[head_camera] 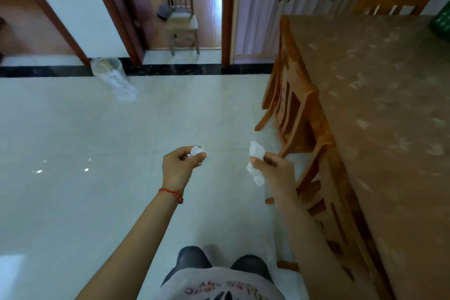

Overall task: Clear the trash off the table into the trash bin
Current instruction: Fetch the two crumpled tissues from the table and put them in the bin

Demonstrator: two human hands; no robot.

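Left hand (177, 165) pinching crumpled tissue (199, 152), right hand (274, 168) gripping another tissue (255, 163) — table (379, 105) alongside

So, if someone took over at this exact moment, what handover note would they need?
Left hand: grip closed on a small crumpled tissue.
Right hand: grip closed on a larger crumpled tissue.
Trash bin, clear-lined, stands across the floor by the far wall, ahead and left.
Table is on the right; the visible part shows only something green at its far edge.
Done: both tissues picked up.
Left: walk to the bin, drop both, check the table.
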